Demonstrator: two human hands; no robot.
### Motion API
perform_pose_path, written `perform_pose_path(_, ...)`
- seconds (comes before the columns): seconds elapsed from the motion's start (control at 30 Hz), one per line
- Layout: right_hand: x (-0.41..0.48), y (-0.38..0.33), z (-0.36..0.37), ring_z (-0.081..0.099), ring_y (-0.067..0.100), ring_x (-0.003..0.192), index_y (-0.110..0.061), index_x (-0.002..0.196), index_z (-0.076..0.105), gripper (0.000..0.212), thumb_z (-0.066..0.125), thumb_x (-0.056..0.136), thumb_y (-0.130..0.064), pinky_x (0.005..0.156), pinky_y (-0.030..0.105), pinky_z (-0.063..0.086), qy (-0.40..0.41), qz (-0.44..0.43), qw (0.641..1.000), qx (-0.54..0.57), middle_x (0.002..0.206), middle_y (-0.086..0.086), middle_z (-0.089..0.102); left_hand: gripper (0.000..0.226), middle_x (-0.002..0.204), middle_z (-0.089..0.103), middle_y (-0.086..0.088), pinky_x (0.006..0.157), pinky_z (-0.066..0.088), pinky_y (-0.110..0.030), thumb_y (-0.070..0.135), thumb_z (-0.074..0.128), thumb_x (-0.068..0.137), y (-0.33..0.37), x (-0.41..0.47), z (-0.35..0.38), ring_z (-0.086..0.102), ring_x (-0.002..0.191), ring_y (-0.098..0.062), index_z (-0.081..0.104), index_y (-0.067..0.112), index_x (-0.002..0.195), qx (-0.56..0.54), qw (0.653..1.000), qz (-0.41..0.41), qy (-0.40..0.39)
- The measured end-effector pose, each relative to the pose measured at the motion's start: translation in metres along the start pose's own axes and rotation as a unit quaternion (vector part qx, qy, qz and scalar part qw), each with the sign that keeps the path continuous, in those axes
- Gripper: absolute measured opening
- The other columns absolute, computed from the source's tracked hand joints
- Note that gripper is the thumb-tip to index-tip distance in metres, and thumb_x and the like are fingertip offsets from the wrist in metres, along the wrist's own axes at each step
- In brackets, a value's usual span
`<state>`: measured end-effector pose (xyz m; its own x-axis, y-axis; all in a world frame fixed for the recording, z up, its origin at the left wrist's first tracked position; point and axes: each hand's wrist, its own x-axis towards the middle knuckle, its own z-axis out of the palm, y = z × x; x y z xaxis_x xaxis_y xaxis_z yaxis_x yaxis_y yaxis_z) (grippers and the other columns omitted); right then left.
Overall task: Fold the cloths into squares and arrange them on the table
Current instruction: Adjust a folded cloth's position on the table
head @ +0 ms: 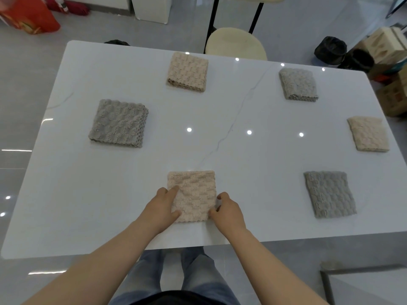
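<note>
I am holding the folded beige cloth (193,194) flat on the worktop (242,172), my left hand (164,208) gripping its left edge and my right hand (229,211) pinching its right edge.

Setting: a domestic dining area. Indicators: a white stone-look table (110,69) with a cushioned chair (235,44) at its far side. A glossy tiled floor (22,84) carries cardboard boxes (392,100).
</note>
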<state>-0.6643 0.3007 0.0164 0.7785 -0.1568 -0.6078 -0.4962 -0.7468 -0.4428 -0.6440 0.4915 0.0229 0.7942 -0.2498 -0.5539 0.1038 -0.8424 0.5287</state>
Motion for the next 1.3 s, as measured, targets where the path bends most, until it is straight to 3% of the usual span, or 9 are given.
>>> perform_pose_path(0.2, -0.001, -0.002, -0.001, 0.049, 0.015, 0.067, -0.007, 0.109, 0.052, 0.021, 0.049, 0.088, -0.010, 0.051, 0.020, 0.034, -0.007, -0.017, 1.000, -0.025, 0.079, 0.002, 0.056, 0.073, 0.127, 0.038, -0.008, 0.082, 0.035, -0.018, 0.030, 0.055, 0.091, 0.001, -0.002, -0.002, 0.049, 0.110, -0.018, 0.014, 0.021, 0.151, 0.005, 1.000, -0.006, -0.003)
perform_pose_path(0.4, -0.004, -0.005, -0.005, 0.050, 0.016, 0.068, -0.008, 0.109, 0.053, 0.021, 0.048, 0.089, -0.012, 0.051, 0.022, 0.035, 0.011, -0.031, 0.997, -0.063, 0.081, 0.002, 0.055, 0.069, 0.125, 0.043, -0.010, 0.089, 0.039, -0.023, 0.029, 0.053, 0.093, 0.003, -0.007, -0.009, 0.051, 0.109, -0.021, 0.016, 0.023, 0.150, 0.017, 1.000, -0.001, -0.004)
perform_pose_path(0.53, -0.008, -0.013, -0.012, 0.056, 0.021, 0.081, -0.010, 0.108, 0.053, 0.020, 0.047, 0.089, -0.014, 0.063, 0.030, 0.042, 0.046, -0.070, 0.986, -0.143, 0.094, 0.004, 0.057, 0.068, 0.130, 0.043, -0.009, 0.092, 0.040, -0.024, 0.029, 0.051, 0.093, 0.002, -0.016, -0.022, 0.050, 0.114, -0.020, 0.014, 0.022, 0.150, 0.041, 0.999, 0.011, 0.003)
perform_pose_path(0.67, -0.015, -0.023, -0.015, 0.047, 0.018, 0.080, -0.012, 0.108, 0.053, 0.020, 0.045, 0.089, -0.012, 0.056, 0.026, 0.032, 0.062, -0.099, 0.973, -0.200, 0.092, 0.001, 0.048, 0.066, 0.136, 0.041, -0.007, 0.095, 0.039, -0.026, 0.031, 0.049, 0.093, -0.001, -0.023, -0.034, 0.047, 0.119, -0.021, 0.017, 0.022, 0.150, 0.088, 0.996, 0.020, -0.006)
perform_pose_path(0.93, -0.032, -0.056, -0.005, 0.051, 0.022, 0.103, -0.014, 0.119, 0.055, 0.031, 0.044, 0.091, -0.017, 0.083, 0.029, 0.043, 0.062, -0.139, 0.959, -0.240, 0.115, 0.005, 0.056, 0.047, 0.132, 0.044, -0.005, 0.095, 0.043, -0.030, 0.030, 0.048, 0.093, -0.018, -0.039, -0.060, 0.050, 0.116, -0.021, 0.039, 0.016, 0.137, 0.129, 0.991, 0.029, -0.007)
perform_pose_path(1.3, -0.052, -0.095, 0.021, 0.052, 0.022, 0.106, -0.016, 0.122, 0.055, 0.034, 0.046, 0.089, -0.012, 0.089, 0.029, 0.041, 0.049, -0.156, 0.950, -0.266, 0.119, 0.003, 0.055, 0.043, 0.128, 0.046, -0.006, 0.092, 0.044, -0.030, 0.031, 0.047, 0.093, -0.047, -0.056, -0.080, 0.050, 0.113, -0.022, 0.043, 0.015, 0.132, 0.156, 0.987, 0.043, -0.012)
